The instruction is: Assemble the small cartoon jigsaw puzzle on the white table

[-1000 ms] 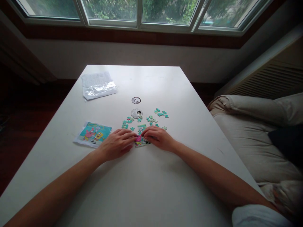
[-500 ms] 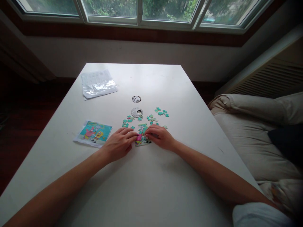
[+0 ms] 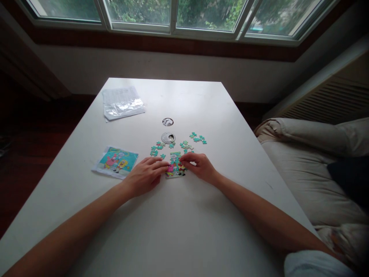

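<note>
A partly joined jigsaw puzzle with cartoon figures lies flat on the white table. My left hand rests at its left edge, fingers together and fingertips on the pink figure's side. My right hand is at the puzzle's upper right edge, thumb and fingers pinched. What sits between those fingertips is hidden. Loose green puzzle pieces lie beyond my left hand, more pieces beyond my right hand, and another cluster farther right.
A picture packet with the same cartoon figures lies left of my left hand. A clear plastic bag with paper sits at the table's far left. Two round fittings are set in the table. A beige sofa stands to the right.
My right hand has shifted slightly right, uncovering more of the puzzle's right side. My left hand stays at the left edge. The whole view has shifted slightly.
</note>
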`<state>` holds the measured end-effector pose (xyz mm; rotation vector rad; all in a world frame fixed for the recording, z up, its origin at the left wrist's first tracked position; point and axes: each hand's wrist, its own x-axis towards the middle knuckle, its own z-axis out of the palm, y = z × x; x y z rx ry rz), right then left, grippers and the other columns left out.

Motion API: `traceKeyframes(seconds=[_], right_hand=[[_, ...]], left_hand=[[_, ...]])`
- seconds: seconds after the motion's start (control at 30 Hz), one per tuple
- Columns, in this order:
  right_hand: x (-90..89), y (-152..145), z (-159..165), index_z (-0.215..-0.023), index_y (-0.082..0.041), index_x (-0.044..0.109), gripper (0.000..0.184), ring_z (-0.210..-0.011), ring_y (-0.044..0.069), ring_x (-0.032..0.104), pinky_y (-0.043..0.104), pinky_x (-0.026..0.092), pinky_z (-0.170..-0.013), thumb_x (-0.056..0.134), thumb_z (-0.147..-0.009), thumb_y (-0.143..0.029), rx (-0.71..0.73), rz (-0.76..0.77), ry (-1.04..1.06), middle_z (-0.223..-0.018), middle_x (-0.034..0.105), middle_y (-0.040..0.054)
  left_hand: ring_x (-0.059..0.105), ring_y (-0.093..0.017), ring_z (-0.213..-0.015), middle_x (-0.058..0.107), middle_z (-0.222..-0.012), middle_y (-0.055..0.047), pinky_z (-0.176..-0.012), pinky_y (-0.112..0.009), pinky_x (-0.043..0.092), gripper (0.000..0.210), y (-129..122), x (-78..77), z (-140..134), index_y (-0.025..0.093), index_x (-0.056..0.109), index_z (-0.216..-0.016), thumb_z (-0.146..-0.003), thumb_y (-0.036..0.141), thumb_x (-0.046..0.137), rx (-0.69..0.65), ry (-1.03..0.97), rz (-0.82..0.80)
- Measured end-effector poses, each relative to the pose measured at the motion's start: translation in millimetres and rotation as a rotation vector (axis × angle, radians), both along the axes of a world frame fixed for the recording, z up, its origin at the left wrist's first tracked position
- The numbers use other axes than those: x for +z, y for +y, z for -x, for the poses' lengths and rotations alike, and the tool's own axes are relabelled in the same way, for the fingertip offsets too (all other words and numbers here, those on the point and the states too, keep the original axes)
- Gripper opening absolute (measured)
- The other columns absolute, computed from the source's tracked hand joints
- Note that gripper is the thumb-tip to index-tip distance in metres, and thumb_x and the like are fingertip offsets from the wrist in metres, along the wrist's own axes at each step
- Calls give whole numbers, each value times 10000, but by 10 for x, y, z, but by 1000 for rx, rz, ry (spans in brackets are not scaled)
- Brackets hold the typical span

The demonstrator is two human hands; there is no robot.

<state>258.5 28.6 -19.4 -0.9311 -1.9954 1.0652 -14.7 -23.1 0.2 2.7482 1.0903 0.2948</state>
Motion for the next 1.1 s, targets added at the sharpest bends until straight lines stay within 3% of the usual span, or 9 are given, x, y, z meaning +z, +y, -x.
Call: traceKeyframes(seconds=[0.13, 0.3, 0.63, 0.8, 1.0, 1.1], right_hand=[[-37, 5, 1, -990, -203, 670, 163, -793, 154, 686, 270, 557, -712, 661, -910, -346, -18, 63, 92, -880, 735, 39], [-10, 6, -3, -1112, -224, 608, 279, -765, 146, 681, 282, 571, -727, 685, -896, -385, -5, 192, 170, -840, 721, 13], [-27, 23, -11, -1201, -220, 623, 343, -780, 157, 698, 292, 577, -735, 676, -900, -376, 4, 241, 184, -871, 721, 25], [-38, 41, -18, -1104, -197, 678, 261, -810, 165, 691, 284, 563, -726, 672, -898, -358, -25, 187, 128, -890, 734, 45], [-49, 73, -45, -1012, -199, 742, 202, -793, 148, 642, 268, 518, -693, 573, -952, -290, -28, 11, 59, -919, 700, 54], [-59, 102, -45, -1076, -200, 717, 212, -732, 136, 634, 265, 518, -666, 565, -955, -284, -30, 37, 47, -894, 682, 40]], left_hand=[[470, -256, -1376, 559, -1483, -16, -1132, -455, 399, 530, 30, -46, 49, 295, 525, -1437, -933, 129, 516, -35, -12, -11], [464, -260, -1385, 572, -1470, -32, -1134, -460, 398, 503, 31, -56, 32, 289, 531, -1437, -957, 144, 497, -44, -21, -39], [491, -245, -1351, 588, -1453, -24, -1116, -440, 429, 498, 24, -61, 12, 300, 550, -1420, -947, 147, 522, -28, -45, 11], [479, -242, -1366, 585, -1455, -28, -1136, -446, 415, 516, 27, -79, 20, 305, 532, -1438, -945, 151, 517, -29, -59, 11], [425, -267, -1407, 509, -1523, -29, -1152, -461, 388, 513, 2, -112, 6, 296, 516, -1449, -955, 158, 505, -31, -31, -13], [439, -274, -1389, 528, -1496, -51, -1140, -465, 394, 489, 1, -137, 2, 286, 538, -1428, -955, 164, 512, -9, -42, -35]])
